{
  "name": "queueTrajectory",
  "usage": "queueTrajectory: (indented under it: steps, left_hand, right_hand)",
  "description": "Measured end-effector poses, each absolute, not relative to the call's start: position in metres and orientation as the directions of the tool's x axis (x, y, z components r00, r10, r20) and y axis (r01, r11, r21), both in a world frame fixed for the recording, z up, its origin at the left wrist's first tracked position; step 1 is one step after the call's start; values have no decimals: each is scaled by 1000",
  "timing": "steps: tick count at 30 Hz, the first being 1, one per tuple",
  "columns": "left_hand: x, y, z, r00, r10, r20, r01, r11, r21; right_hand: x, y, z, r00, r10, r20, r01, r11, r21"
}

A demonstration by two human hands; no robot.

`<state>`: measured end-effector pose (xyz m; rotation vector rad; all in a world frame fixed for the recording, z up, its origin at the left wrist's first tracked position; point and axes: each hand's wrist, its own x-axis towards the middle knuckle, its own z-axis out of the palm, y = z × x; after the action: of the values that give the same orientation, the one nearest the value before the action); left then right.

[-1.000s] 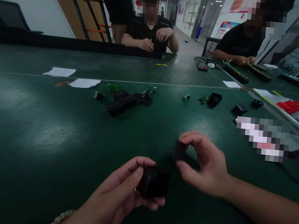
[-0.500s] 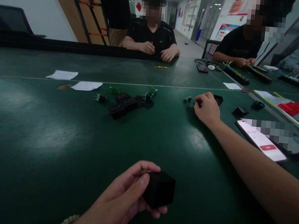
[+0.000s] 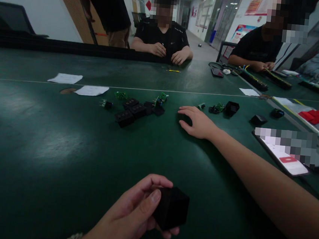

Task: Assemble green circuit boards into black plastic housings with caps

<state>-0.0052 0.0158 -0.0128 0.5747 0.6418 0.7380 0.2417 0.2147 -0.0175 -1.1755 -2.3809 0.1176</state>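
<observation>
My left hand (image 3: pixel 142 204) grips a black box (image 3: pixel 172 208) low in the view, thumb on its near side. Farther out, my right hand (image 3: pixel 197 122) has its fingers apart and holds nothing, just above the green table (image 3: pixel 90 139). Left of it lie several black boxes (image 3: pixel 132 111), a green circuit board (image 3: pixel 120 95) and another board (image 3: pixel 161 98) on flat black pieces. Beyond and right of the right hand are a small green part (image 3: pixel 201 106), a board with a black piece (image 3: pixel 217 108) and an open black case (image 3: pixel 231 108).
A lit phone (image 3: pixel 293 164), a black block (image 3: pixel 258 120) and a tray with red pieces (image 3: pixel 315 115) are at the right. White papers (image 3: pixel 91 90) lie at the left. Two people sit across the table; another person stands behind.
My right hand has moved left from the board and black piece and spread its fingers, uncovering them. My left hand still holds the black box.
</observation>
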Motion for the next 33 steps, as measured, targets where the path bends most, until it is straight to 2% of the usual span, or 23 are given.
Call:
queueTrajectory:
  steps: [9,13,23,33]
  left_hand:
    - [-7,15,-12,598,751,-281,-442,601,666]
    - [-6,15,-6,557,762,-330,-427,603,674]
    - [-7,11,-3,557,759,-338,-406,604,686]
    - [-7,13,-4,567,755,-329,-422,609,672]
  right_hand:
    - [241,214,-17,-481,801,355,749,587,-309]
    - [246,218,-18,-432,817,383,768,556,-317]
    - [264,228,-27,-224,890,397,871,365,-327]
    - [261,227,-30,83,922,377,944,49,-327]
